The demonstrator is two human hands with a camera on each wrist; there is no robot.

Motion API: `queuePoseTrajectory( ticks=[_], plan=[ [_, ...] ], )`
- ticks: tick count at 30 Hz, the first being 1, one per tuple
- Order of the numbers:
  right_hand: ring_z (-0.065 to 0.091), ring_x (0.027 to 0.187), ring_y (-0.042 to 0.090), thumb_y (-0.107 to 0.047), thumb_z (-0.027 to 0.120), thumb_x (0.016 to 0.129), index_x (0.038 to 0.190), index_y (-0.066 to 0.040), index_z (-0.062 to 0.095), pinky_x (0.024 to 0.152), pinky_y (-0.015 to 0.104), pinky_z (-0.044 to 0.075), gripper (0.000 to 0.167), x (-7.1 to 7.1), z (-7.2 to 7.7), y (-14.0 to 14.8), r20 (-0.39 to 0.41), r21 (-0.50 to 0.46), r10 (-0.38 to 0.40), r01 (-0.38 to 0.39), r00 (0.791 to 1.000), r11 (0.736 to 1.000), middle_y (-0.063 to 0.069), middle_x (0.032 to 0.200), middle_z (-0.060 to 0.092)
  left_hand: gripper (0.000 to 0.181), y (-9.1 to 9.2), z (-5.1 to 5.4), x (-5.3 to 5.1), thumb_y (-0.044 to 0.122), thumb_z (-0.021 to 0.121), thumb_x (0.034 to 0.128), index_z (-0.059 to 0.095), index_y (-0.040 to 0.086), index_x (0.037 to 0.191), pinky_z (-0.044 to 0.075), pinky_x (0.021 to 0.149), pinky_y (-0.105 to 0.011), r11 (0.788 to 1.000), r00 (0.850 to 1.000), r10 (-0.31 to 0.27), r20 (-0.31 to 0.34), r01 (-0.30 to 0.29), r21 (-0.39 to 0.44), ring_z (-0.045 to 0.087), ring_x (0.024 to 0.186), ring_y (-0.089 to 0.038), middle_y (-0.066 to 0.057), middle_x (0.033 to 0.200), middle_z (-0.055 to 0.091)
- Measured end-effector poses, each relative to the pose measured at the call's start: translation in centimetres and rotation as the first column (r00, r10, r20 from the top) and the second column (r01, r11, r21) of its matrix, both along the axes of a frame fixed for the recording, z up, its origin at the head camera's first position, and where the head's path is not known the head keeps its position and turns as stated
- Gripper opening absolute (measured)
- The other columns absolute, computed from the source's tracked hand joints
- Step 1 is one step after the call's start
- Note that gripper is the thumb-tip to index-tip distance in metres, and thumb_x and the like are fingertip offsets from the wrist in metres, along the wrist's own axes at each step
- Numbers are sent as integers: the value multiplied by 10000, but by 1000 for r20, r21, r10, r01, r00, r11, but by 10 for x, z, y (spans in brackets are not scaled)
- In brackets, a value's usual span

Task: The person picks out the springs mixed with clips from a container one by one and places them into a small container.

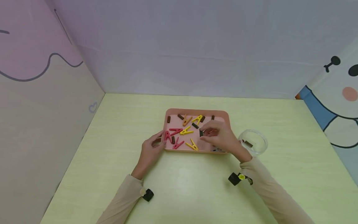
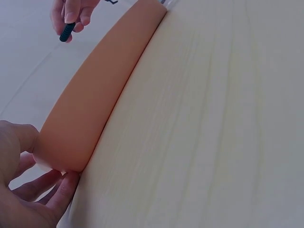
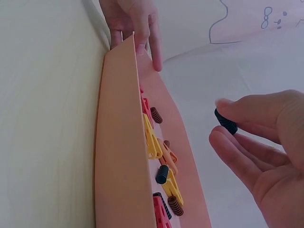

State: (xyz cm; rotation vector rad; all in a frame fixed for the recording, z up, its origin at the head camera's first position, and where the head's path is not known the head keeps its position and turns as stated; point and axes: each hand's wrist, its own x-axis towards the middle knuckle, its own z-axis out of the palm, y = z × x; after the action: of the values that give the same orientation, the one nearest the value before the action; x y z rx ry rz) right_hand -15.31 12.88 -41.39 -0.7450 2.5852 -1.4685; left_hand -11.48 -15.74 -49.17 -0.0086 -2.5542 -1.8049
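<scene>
My right hand (image 1: 219, 135) pinches a small black coil spring (image 3: 226, 121) between thumb and fingers, held above the right half of a shallow pink tray (image 1: 195, 112). My left hand (image 1: 151, 151) grips the tray's left end, thumb at the rim and fingers against the outer wall. Inside the tray lie red clips (image 1: 178, 144), yellow clips (image 1: 186, 132), an orange clip (image 1: 186, 121) and several brown springs (image 1: 173, 140). Another black spring (image 1: 195, 125) lies near the tray's middle. Part of the tray's right side is hidden beneath my right hand.
A round clear dish (image 1: 264, 140) holding a brown spring (image 1: 247, 143) stands right of the tray, beside my right wrist. Pale wood-grain table (image 1: 181, 186) surrounds them. A plain wall (image 1: 195, 74) rises at the back, with printed panels at both sides.
</scene>
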Motion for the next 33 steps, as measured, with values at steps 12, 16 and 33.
queuePoseTrajectory(
  ticks=[12, 16, 33],
  plan=[
    [633, 840, 212, -56, 773, 768, 1023, -38, 695, 694, 273, 565, 267, 6, 4, 11, 88, -53, -49, 54, 995, 997, 97, 987, 637, 455, 0, 2, 0, 151, 660, 895, 560, 206, 1336, 497, 911, -361, 1000, 1000, 2, 5, -2, 21, 562, 1111, -224, -61, 1275, 572],
    [635, 865, 247, -48, 765, 775, 1043, -13, 686, 689, 279, 567, 282, 10, 8, 14, 128, -93, -55, 67, 990, 993, 129, 1021, 629, 456, 0, 2, 0, 149, 656, 897, 558, 207, 1339, 505, 897, -332, 1000, 1000, 9, 11, -9, 10, 567, 1099, -198, -45, 1266, 577],
    [634, 876, 193, -100, 769, 786, 1019, -28, 689, 731, 279, 563, 256, 17, 21, 36, 180, -144, -87, 114, 980, 983, 119, 1000, 631, 457, 2, 2, 1, 141, 656, 895, 560, 203, 1337, 504, 893, -301, 1000, 1000, 19, 19, -19, 18, 573, 1084, -190, -39, 1254, 579]
  ],
)
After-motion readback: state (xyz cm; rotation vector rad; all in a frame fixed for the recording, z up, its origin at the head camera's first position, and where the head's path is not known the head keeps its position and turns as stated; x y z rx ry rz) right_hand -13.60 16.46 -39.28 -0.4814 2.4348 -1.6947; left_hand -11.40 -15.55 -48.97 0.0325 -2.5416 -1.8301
